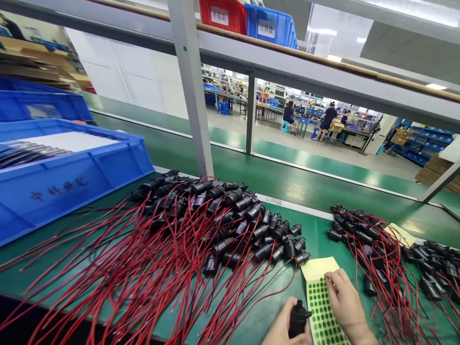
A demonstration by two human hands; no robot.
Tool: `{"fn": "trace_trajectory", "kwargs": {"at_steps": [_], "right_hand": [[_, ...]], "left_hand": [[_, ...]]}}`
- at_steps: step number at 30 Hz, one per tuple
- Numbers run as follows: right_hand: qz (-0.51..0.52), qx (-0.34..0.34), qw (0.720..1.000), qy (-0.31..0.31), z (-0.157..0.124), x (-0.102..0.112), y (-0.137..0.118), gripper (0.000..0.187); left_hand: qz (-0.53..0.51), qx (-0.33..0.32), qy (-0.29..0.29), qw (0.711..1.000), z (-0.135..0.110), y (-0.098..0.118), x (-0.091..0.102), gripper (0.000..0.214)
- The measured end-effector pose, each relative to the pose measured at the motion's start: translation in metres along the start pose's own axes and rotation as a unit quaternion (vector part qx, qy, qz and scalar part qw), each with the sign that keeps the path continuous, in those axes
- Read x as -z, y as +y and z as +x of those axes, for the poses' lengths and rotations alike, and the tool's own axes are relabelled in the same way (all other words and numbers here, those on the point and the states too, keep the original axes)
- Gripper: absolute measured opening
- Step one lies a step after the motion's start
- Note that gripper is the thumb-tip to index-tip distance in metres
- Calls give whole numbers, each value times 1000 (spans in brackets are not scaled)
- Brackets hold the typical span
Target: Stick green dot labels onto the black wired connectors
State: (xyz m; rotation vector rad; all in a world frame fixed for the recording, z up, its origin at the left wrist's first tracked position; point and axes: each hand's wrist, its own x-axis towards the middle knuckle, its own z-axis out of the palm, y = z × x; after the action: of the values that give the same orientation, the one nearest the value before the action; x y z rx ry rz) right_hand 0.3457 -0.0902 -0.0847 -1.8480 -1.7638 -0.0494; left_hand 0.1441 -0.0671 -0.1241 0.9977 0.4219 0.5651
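Observation:
My left hand (283, 328) is at the bottom edge, closed around a small black plug part (298, 317) held upright. Just to its right, my right hand (345, 299) rests on a yellow sheet of green round stickers (321, 306), fingertips pinched together at the sheet's upper dots. The sheet lies flat on the green bench mat (316, 237). A big pile of black plugs with red wires (215, 215) spreads to the left of both hands. A smaller pile of the same parts (362, 235) lies to the right.
A blue bin (68, 177) with dark parts stands at the left, another blue bin (43, 103) behind it. A grey frame post (192, 91) rises behind the pile. Red and blue bins (247, 19) sit overhead. People work at distant benches (325, 122).

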Motion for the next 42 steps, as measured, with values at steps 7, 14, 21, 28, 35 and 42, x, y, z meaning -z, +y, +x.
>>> {"fn": "trace_trajectory", "kwargs": {"at_steps": [7,14,21,28,35,42], "right_hand": [[-22,29,999,-36,5,-26,13,28],[-36,38,997,-50,-1,-25,21,25],[-39,37,997,-55,-2,-20,15,27],[-36,14,999,-37,-3,-22,4,28],[-4,1,1000,-18,-4,-21,1,28],[102,-6,995,-10,-18,-7,-3,23]], "left_hand": [[29,-41,-18,999,-9,7,-4,63],[28,-57,-46,997,-8,9,-7,59],[75,-68,-27,995,-8,12,-9,59],[87,-80,-48,992,-8,11,-7,54],[113,-56,-35,991,-9,12,-8,44],[117,-58,-15,991,-12,2,-5,54]]}}
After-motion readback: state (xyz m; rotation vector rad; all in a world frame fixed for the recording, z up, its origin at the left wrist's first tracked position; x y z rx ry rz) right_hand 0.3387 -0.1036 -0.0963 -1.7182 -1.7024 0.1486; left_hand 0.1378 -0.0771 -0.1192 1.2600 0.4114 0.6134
